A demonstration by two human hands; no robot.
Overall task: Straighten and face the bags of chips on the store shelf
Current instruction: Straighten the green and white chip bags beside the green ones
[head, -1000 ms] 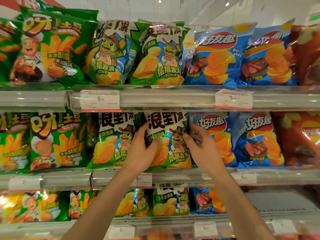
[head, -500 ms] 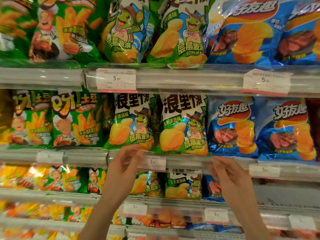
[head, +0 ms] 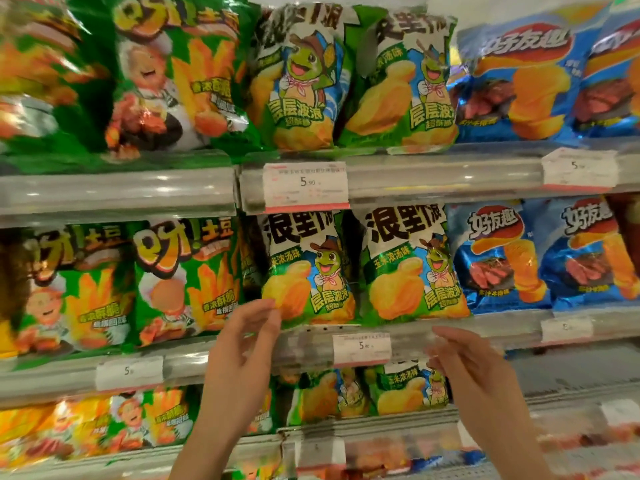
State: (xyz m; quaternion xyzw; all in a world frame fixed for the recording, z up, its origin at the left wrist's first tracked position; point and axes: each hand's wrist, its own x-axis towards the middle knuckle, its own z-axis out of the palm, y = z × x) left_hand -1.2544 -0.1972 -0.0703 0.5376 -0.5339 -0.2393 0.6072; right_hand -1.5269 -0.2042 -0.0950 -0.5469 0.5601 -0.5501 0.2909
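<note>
Two green frog-mascot chip bags stand upright side by side on the middle shelf, the left one (head: 308, 268) and the right one (head: 412, 265), both facing front. My left hand (head: 242, 351) hovers just below the left bag's lower corner, fingers relaxed, holding nothing. In front of the shelf rail below the right bag, my right hand (head: 464, 368) is raised with fingers loosely spread and holds nothing. Neither hand grips a bag.
Green fries bags (head: 187, 278) stand to the left, blue steak-flavour bags (head: 498, 258) to the right. The upper shelf holds the same brands, frog bags (head: 301, 77) among them. A clear price rail (head: 301, 344) with a 5.90 tag (head: 362, 348) runs under the middle row. Lower shelves carry more bags.
Both hands have let go of the right frog bag and dropped below the middle shelf's edge. The camera has tilted down and moved closer.
</note>
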